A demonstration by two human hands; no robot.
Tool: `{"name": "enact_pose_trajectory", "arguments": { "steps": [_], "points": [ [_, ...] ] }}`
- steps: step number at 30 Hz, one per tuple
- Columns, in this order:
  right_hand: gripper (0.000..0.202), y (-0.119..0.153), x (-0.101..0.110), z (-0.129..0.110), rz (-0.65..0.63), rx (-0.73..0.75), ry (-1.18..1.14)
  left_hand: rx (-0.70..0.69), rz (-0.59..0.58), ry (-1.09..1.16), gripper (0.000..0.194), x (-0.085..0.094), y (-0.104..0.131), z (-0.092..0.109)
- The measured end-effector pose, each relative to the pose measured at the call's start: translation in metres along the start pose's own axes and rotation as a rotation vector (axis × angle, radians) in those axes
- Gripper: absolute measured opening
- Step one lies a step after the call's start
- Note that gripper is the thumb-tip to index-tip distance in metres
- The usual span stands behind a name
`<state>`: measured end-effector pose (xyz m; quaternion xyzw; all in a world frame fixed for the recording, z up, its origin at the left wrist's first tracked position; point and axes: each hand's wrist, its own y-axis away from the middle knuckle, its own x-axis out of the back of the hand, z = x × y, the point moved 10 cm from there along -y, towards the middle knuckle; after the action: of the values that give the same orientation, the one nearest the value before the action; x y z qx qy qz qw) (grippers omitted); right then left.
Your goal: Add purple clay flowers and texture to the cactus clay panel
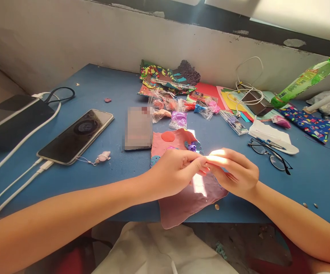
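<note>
My left hand (pixel 179 169) and my right hand (pixel 233 171) meet at the fingertips above a flat clay sheet (pixel 182 209). Both are closed in a pinch, and whatever lies between the fingertips is too small or hidden to make out. The sheet is pink at the top and mauve at the bottom, and its lower edge hangs over the table's front edge. On its upper part lie a red disc (pixel 168 136), blue dotted pieces (pixel 155 160) and a purple piece (pixel 192 146). My hands cover the sheet's middle.
Left on the blue table (pixel 116 190) are a phone (pixel 76 135), cables and a black box (pixel 16 118). Behind the sheet lie a second phone (pixel 138 127), bagged clay (pixel 178 118) and a decorated clay piece (pixel 165 78). Glasses (pixel 270 154) and a green bottle (pixel 304 83) are at right.
</note>
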<state>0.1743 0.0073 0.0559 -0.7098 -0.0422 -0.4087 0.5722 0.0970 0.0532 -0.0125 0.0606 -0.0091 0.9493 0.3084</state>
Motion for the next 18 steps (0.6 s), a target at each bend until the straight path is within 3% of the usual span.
{"name": "enact_pose_trajectory", "arguments": {
  "steps": [3, 7, 10, 14, 18],
  "points": [
    [0.015, 0.002, 0.004, 0.009, 0.047, -0.069, -0.069, 0.021, 0.1, 0.054, 0.023, 0.016, -0.003, 0.0],
    [0.02, 0.002, 0.006, 0.031, 0.073, -0.204, -0.241, 0.039, 0.343, 0.203, 0.031, 0.056, -0.007, 0.004],
    [0.016, -0.001, 0.002, 0.03, -0.001, -0.154, -0.103, -0.028, 0.485, 0.258, 0.037, 0.081, -0.006, 0.016],
    [0.013, -0.002, 0.002, 0.023, 0.014, -0.074, 0.016, -0.023, 0.514, 0.159, 0.042, 0.088, -0.004, 0.023],
    [0.017, 0.001, 0.002, 0.029, 0.032, -0.129, 0.017, -0.051, 0.511, 0.134, 0.041, 0.088, -0.004, 0.027]
  ]
}}
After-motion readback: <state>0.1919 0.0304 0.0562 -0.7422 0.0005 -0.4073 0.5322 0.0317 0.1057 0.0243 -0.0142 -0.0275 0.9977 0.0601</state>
